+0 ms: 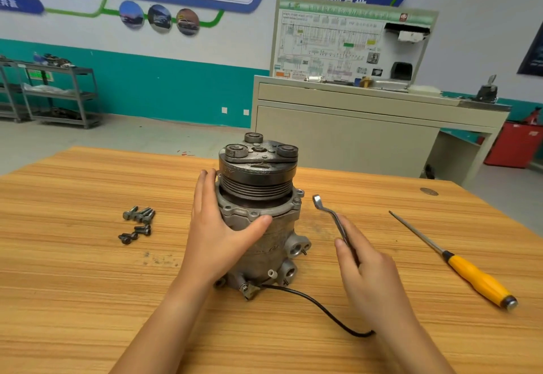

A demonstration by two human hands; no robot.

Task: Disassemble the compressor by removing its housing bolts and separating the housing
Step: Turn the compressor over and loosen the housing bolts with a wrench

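The grey metal compressor (273, 241) stands upright on the wooden table (73, 285), its dark grooved pulley and clutch plate (258, 165) on top. My left hand (217, 226) wraps round the housing's left side, thumb across the front flange and fingers behind. My right hand (364, 268) holds a bent ring wrench (329, 215) just right of the compressor, its ring end raised near the flange but apart from it. Several removed bolts (138, 222) lie in a loose group to the left.
A yellow-handled screwdriver (458, 265) lies at the right of the table. A black cable (323, 310) runs from the compressor's base toward my right wrist. Beyond the table stand a beige training bench (352, 127) with a diagram board, and metal shelves (58, 94) at the left.
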